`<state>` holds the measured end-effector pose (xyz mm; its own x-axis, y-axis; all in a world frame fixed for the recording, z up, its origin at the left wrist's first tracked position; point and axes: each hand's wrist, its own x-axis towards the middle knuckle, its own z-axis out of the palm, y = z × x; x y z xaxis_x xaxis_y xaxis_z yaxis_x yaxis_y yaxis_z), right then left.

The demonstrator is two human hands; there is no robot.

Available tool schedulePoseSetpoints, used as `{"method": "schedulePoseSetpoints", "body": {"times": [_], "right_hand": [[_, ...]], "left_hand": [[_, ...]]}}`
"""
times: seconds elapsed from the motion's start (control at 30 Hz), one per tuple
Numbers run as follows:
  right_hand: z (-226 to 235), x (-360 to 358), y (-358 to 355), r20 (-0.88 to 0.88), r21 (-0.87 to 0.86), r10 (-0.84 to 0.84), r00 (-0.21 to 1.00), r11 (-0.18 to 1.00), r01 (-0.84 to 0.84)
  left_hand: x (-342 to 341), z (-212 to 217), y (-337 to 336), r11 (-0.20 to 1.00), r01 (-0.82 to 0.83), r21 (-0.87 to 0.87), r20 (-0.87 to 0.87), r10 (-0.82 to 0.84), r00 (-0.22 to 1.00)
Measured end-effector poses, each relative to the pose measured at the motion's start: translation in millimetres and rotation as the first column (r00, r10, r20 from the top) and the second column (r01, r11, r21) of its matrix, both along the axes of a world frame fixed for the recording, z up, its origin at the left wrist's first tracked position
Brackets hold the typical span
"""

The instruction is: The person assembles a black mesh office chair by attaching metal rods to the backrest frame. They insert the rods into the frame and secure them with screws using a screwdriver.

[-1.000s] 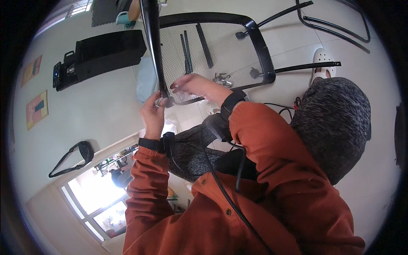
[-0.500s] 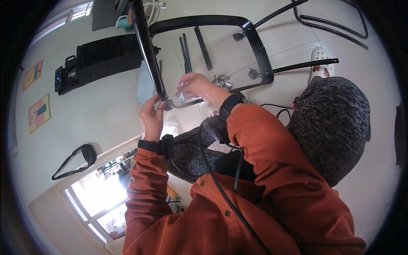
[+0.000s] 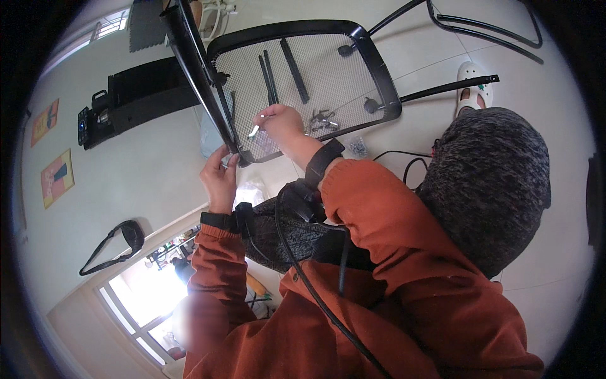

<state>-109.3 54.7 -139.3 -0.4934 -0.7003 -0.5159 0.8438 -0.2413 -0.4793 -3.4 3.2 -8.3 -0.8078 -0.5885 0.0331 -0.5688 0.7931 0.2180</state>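
Note:
A black metal chair frame with a light mesh panel (image 3: 328, 69) lies in front of me. At its near left corner my left hand (image 3: 219, 180) is closed, thumb and fingers pinched on a small shiny metal piece (image 3: 228, 160) against the frame tube (image 3: 205, 82). What kind of piece it is I cannot make out. My right hand (image 3: 282, 128) hovers over the mesh near that corner, its fingers closed round a small silver wrench (image 3: 254, 131). Past the right hand, several black bars (image 3: 295, 71) rest on the mesh, with loose metal hardware (image 3: 324, 120) beside them.
A small clear bag of hardware (image 3: 356, 146) lies by the frame's near edge. One black leg (image 3: 448, 88) sticks out rightward, near a white clog (image 3: 475, 88). Another bent black tube frame (image 3: 492, 35) is at the far right. Black cables (image 3: 404, 158) run near my knee.
My right hand has shifted slightly left, and the wrench in it has turned to a slant. The left hand stays at the corner, a little lower. The frame appears slightly farther left.

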Motion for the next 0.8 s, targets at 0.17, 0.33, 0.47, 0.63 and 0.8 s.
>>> {"method": "schedulePoseSetpoints", "body": {"times": [0.17, 0.33, 0.47, 0.63, 0.8], "right_hand": [[1, 3, -5, 0.06, -0.074, -0.035, 0.998, 0.996, 0.04], [3, 5, -1, 0.071, -0.068, -0.037, 0.997, 0.997, 0.042], [1, 4, 1, -0.07, -0.041, -0.02, 0.997, 0.999, 0.017], [1, 3, 4, -0.116, -0.019, 0.001, 0.993, 1.0, -0.003], [5, 0, 9, 0.135, -0.181, 0.038, 0.99, 0.983, -0.013]], "left_hand": [[-2, 2, 1, 0.999, 0.007, -0.04, 0.039, -0.005, 0.999], [-3, 3, 3, 0.999, 0.032, -0.024, 0.024, -0.031, 0.999], [-2, 3, 4, 1.0, -0.013, -0.018, 0.035, 0.013, 0.999], [0, 3, 1, 0.999, -0.001, -0.053, 0.049, 0.004, 0.999], [3, 1, -3, 0.993, 0.038, -0.11, 0.037, -0.034, 0.999]]}}
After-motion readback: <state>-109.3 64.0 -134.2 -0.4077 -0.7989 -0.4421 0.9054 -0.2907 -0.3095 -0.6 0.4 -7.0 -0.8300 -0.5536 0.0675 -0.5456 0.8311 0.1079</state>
